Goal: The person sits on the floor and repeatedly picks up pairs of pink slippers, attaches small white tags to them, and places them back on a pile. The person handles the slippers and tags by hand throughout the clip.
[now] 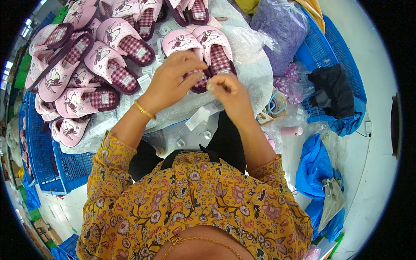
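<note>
In front of me on the sheeted table lies a pair of pink slippers, the left slipper (182,41) and the right slipper (215,41), with cartoon prints and maroon checked insoles. My left hand (180,76) is over the left slipper, its thumb and forefinger apart near the heel. My right hand (229,91) is by the right slipper's heel, thumb and fingertips pinched together. What they pinch, if anything, is too small to make out. A white paper tag (144,82) lies beside my left wrist, and a white strip (203,116) hangs at the table's near edge.
Many matching slippers (104,60) are heaped on the table's left. Clear plastic wrap (249,43) and a bagged purple bundle (279,30) are at the right. Blue crates (78,171) flank the table; black cloth (333,91) drapes the right one. Blue sheeting (314,164) lies on the floor.
</note>
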{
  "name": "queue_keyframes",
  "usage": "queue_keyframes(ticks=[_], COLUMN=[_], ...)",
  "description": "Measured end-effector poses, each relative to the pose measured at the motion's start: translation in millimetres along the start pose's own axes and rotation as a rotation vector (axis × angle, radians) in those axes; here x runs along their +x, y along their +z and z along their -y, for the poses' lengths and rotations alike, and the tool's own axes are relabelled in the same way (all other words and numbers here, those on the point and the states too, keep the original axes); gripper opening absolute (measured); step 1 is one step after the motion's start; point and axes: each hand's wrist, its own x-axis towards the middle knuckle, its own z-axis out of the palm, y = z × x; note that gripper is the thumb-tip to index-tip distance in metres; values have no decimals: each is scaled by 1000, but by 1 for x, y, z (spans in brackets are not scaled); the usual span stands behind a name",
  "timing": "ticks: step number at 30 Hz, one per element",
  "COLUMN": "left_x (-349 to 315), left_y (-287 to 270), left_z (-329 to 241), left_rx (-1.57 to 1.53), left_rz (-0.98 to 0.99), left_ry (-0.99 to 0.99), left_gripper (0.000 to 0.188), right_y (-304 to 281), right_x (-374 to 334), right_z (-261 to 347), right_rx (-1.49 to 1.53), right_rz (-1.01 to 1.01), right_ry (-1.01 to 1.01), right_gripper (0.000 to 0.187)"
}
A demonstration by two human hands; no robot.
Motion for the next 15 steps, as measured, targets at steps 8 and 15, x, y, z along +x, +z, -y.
queue_keyframes(ticks=[8,15], left_x=[61,65], left_y=[50,60], left_z=[42,53], left_rx=[519,541], left_rz=[-9,117], left_ry=[202,5], left_gripper=[15,11], right_y=[-22,-23], right_x=[68,76], right_z=[-24,-29], right_rx=[-21,-323], right_rz=[-53,60], right_ry=[106,150], right_gripper=[27,38])
